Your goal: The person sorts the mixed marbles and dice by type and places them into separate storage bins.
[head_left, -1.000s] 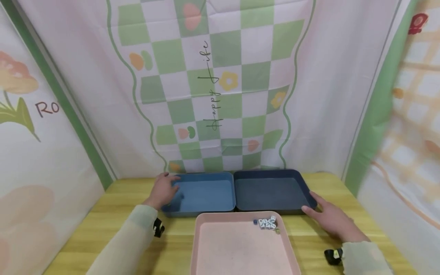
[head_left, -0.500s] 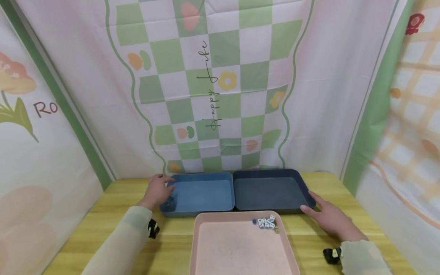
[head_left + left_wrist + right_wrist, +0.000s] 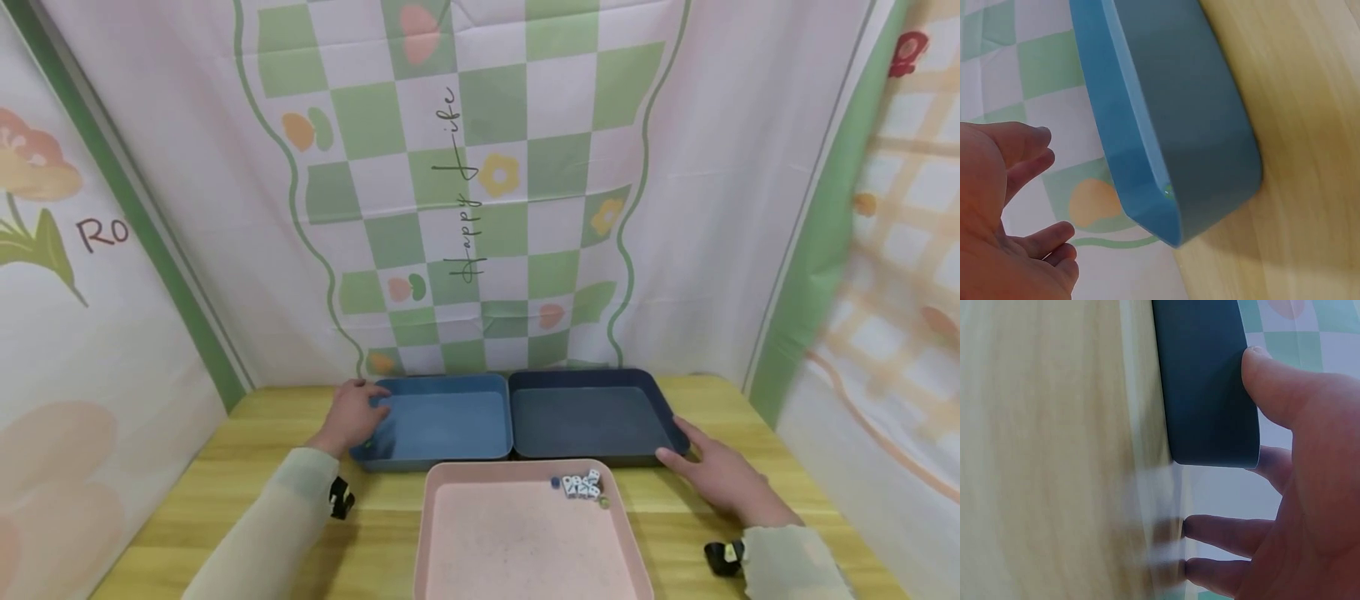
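My left hand (image 3: 354, 417) hovers over the left end of the blue tray (image 3: 450, 462), its fingers apart and holding nothing. In the left wrist view, a gap separates its fingertips from the blue wall. A small green piece (image 3: 1169, 191) shows inside that tray's near corner. My right hand (image 3: 720, 475) touches the near right corner of the dark navy tray (image 3: 600, 457), the thumb (image 3: 1266, 384) against its front wall and the index finger round at its end. The other right fingers extend past the tray without gripping anything.
A pink tray (image 3: 495, 533) stands in front of both. In its far right corner lie several white dice (image 3: 581, 486), a small blue piece (image 3: 556, 482) and a yellow-green one (image 3: 604, 502). A patterned curtain (image 3: 487, 208) hangs behind the wooden table (image 3: 232, 492).
My left hand drew leftward over the end of the blue tray, then came slightly back to the right. The right hand stays at the navy tray's corner.
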The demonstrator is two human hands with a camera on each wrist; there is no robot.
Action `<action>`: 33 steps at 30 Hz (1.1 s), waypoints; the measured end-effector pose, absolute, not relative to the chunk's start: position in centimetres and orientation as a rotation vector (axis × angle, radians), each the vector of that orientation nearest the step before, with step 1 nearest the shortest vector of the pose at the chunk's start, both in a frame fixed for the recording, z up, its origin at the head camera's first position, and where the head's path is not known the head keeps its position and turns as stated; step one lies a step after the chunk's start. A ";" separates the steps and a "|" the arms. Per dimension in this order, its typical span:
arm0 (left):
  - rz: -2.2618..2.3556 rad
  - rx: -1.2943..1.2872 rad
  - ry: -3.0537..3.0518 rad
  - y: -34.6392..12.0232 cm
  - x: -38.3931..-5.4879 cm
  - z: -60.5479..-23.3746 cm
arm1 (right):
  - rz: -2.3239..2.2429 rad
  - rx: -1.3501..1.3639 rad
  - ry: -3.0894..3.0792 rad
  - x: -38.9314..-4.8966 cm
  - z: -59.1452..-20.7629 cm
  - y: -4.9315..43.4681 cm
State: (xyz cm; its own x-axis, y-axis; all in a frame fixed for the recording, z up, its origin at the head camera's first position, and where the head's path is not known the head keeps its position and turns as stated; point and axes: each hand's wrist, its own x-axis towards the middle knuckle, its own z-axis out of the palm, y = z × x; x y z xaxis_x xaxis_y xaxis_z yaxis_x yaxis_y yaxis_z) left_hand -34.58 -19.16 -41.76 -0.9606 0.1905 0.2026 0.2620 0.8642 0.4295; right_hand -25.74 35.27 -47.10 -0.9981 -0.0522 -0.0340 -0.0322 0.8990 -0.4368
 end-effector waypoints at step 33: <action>-0.326 -1.329 -2.872 -1.7 -27.6 -41.3 | -0.695 -0.034 2.991 -26.0 -47.2 35.4</action>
